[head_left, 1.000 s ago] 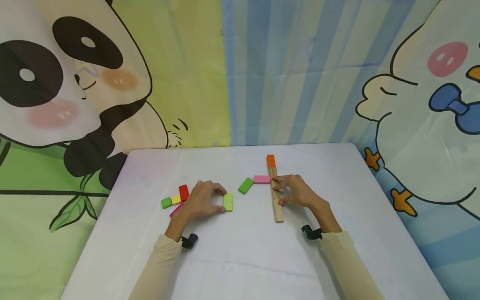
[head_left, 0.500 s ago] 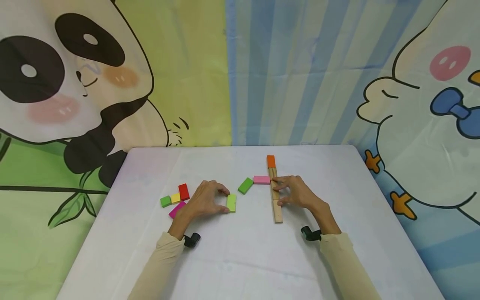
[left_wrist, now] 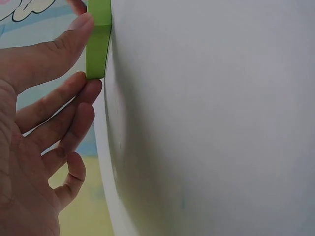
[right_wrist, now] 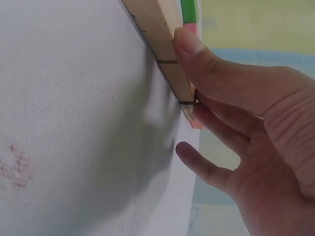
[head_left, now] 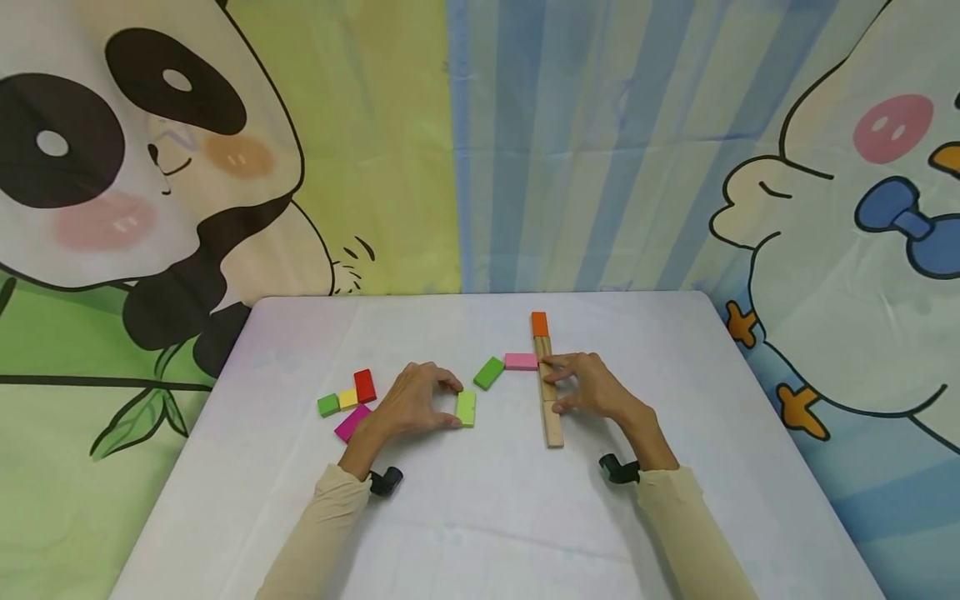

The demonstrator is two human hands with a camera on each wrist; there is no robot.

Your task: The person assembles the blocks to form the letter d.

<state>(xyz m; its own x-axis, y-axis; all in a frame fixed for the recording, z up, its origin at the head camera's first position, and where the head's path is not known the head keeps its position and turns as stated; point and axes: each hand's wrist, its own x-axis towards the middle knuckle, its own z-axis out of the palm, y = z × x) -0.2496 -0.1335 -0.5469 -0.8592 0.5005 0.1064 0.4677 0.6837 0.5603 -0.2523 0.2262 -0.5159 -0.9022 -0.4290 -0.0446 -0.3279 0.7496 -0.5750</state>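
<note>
Your left hand [head_left: 412, 402] pinches the lime block [head_left: 467, 409]; your right hand [head_left: 597, 387] touches the wood row [head_left: 552, 423], its hold hard to tell.

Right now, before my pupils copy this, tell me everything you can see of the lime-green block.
The lime-green block is a plain oblong with straight edges, perhaps painted wood. It sits on or just above the white table, long side running away from the person; contact underneath is hard to tell. The left grip pinches it, thumb by its near end, finger by its far end. A gap separates it from the darker green block.
</note>
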